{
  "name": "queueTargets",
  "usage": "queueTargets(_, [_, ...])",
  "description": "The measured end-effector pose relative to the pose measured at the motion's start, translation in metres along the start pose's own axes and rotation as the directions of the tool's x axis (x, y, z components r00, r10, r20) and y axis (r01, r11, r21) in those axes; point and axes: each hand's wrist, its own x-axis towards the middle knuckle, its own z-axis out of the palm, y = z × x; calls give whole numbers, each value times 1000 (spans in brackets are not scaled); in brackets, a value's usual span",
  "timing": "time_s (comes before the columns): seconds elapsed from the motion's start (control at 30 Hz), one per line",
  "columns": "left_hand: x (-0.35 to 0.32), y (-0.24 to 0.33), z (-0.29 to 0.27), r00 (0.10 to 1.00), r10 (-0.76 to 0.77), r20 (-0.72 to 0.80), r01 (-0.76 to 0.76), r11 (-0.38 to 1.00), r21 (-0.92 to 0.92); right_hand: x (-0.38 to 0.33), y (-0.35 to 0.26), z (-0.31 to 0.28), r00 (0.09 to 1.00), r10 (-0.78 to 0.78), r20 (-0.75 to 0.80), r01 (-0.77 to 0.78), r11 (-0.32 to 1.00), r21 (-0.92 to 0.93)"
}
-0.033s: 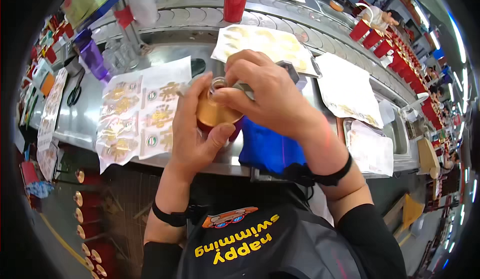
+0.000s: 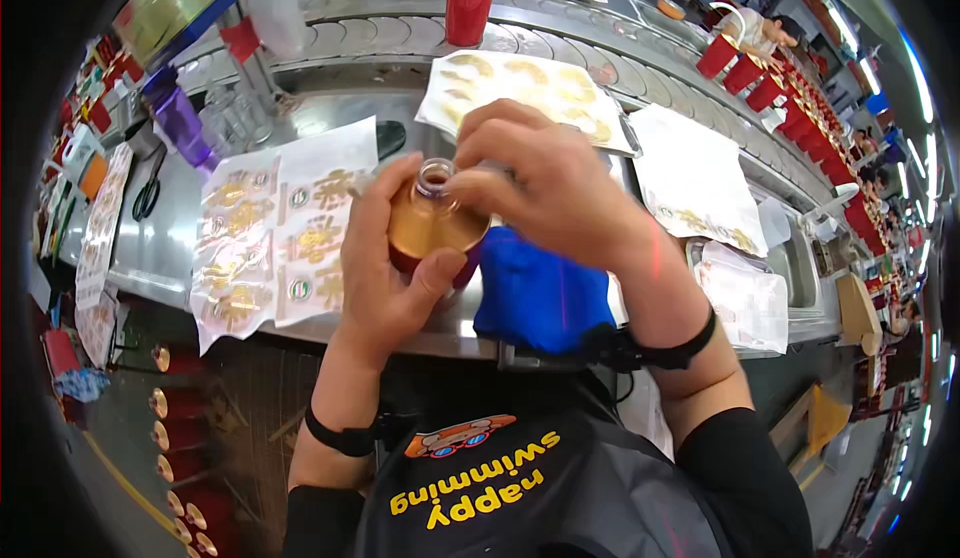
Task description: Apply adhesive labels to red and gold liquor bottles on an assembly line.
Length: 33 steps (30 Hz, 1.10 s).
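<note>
My left hand [image 2: 385,248] wraps round the side of a gold-and-dark-red bottle [image 2: 432,223], its thumb across the front. The bottle stands nearly upright over the table edge. Its clear glass neck has no cap. My right hand [image 2: 545,183] is curled beside the neck, with thumb and fingertips close to the bottle's shoulder. Whether a small thing sits between these fingers is hidden. A blue cloth [image 2: 545,293] lies just below my right hand. To the left of my left hand are transfer sheets [image 2: 280,228] with gold patterns.
Another gold-patterned sheet [image 2: 515,88] lies behind my hands. White paper [image 2: 690,173] is at the right. A red bottle [image 2: 470,3] stands on the slatted conveyor [image 2: 375,33]. Scissors [image 2: 148,193] and a purple tumbler [image 2: 180,118] are at the left. A co-worker [image 2: 765,33] is at the far right.
My right hand has shifted slightly right and off the bottle's mouth, so more of the glass neck and gold shoulder shows. My left hand keeps its hold.
</note>
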Motion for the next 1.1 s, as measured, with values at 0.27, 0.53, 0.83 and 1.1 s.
queueTargets(0.27, [-3, -13, 9, 986, -156, -57, 142, 969, -201, -57, 209, -86, 769, 618, 165, -309, 585, -750])
queueTargets(0.53, [-8, -16, 9, 972, -229, -48, 203, 926, -318, -71, 275, -115, 694, 718, 64, -416, 472, -777])
queueTargets(0.83, [-14, -27, 5, 970, -206, 128, 242, 773, -586, -81, 295, -121, 694, 704, 149, -464, 597, -654])
queueTargets(1.1, [-25, -33, 12, 995, -90, 31, 95, 969, -228, -173, 300, -188, 407, 895, -181, -904, 367, -220])
